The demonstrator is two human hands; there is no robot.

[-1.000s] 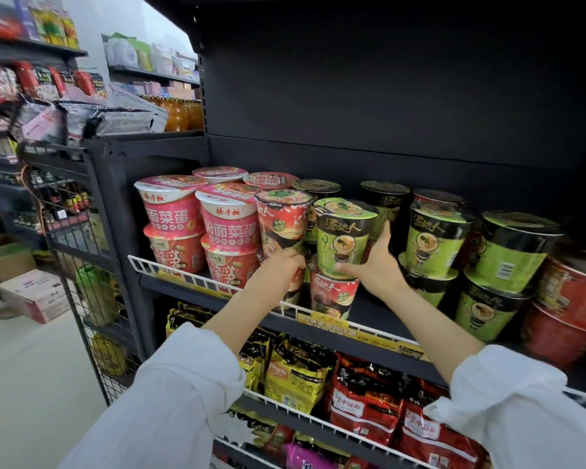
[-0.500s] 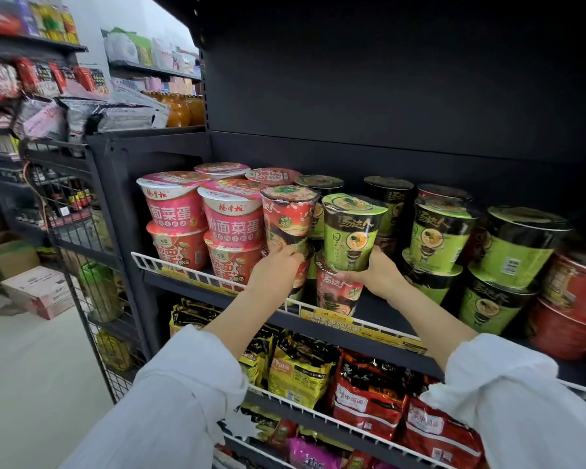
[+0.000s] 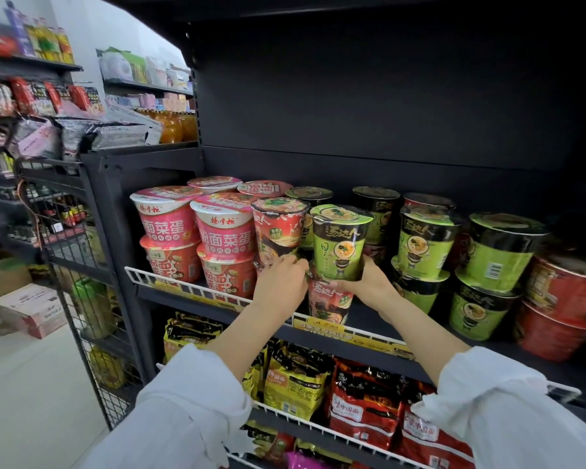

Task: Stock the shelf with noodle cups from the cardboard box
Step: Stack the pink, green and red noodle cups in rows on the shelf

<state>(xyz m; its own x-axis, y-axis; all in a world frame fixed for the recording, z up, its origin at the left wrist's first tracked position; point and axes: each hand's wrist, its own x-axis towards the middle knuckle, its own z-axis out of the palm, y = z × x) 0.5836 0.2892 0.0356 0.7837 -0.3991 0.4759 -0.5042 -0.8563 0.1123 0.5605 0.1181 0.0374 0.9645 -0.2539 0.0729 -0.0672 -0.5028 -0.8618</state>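
Observation:
On the dark shelf [image 3: 379,318] noodle cups stand stacked two high. My left hand [image 3: 279,280] grips the base of a red cup [image 3: 278,230] that sits on a lower cup hidden behind the hand. My right hand [image 3: 366,282] grips the bottom of a green cup [image 3: 339,240], which is stacked on a red cup [image 3: 329,302] at the shelf's front. Pink cups [image 3: 222,228] stand to the left, more green cups [image 3: 423,245] and red bowls [image 3: 562,286] to the right. No cardboard box of cups shows near my hands.
A white wire rail [image 3: 190,286] runs along the shelf front. Below it lie yellow [image 3: 295,384] and red noodle bags [image 3: 366,407]. A wire rack [image 3: 71,252] stands at left, with cardboard boxes [image 3: 27,308] on the floor beyond.
My right hand slid from the green cup's back side down to its base. The left hand stayed at the red cup's base. The camera moved slightly closer.

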